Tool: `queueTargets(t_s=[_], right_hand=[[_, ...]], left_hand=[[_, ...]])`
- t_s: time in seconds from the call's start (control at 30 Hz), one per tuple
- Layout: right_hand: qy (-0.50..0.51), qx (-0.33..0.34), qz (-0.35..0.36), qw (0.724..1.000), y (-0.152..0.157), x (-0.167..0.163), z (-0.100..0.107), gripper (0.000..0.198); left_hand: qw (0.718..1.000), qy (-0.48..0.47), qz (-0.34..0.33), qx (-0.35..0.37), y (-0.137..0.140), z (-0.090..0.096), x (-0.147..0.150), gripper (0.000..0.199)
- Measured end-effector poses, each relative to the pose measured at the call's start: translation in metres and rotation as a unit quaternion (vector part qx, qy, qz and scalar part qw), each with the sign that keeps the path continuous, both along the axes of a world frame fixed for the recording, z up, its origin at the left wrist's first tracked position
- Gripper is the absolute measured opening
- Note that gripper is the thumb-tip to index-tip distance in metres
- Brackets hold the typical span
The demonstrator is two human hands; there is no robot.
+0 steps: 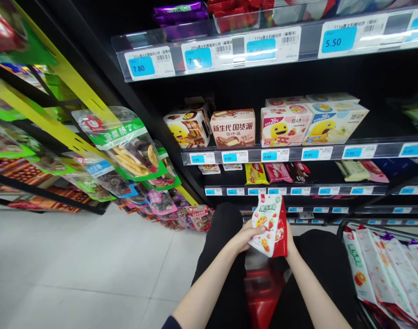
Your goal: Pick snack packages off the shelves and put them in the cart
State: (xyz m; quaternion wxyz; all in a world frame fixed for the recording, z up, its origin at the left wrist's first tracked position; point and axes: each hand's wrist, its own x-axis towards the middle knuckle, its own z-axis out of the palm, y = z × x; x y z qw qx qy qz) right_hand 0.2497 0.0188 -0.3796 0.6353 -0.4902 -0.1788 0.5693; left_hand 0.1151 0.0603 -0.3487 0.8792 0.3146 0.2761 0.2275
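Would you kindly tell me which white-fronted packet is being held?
The white-and-red packet held between the left hand and right hand; the similar packets at right sit in the basket instead.

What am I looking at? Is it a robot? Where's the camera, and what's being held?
There's no robot here. A camera worn on someone's head looks forward and down, so you see their own arms and dark-covered knees from above. The left hand and right hand hold a white and red snack bag between them. In front, a shelf carries snack boxes, with price labels along its edge. Clear-fronted bags hang at the left, and more white bags stand at the lower right.
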Motion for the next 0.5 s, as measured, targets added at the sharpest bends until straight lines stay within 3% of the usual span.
queueTargets(t_s=[0.1,0.2,0.33,0.4,0.5], right_hand=[[0.037,-0.055,0.006,0.998,-0.002,0.02,0.013,0.038],[0.08,-0.022,0.074,0.994,-0.006,0.025,0.018,0.046],[-0.003,-0.037,0.088,0.995,-0.002,0.011,0.01,0.049],[-0.035,-0.062,0.071,0.995,0.001,0.005,0.006,0.05],[-0.055,-0.132,0.073,0.987,0.001,0.005,0.006,0.046]], left_hand=[[0.998,0.038,0.021,0.052,0.002,0.007,0.004,0.063],[0.981,0.104,0.108,0.121,0.006,-0.001,0.006,0.064],[0.939,0.203,0.182,0.212,0.014,-0.017,0.003,0.046],[0.929,0.237,0.188,0.212,0.017,-0.019,0.0,0.039],[0.946,0.267,0.13,0.128,0.02,-0.015,-0.004,0.036]])
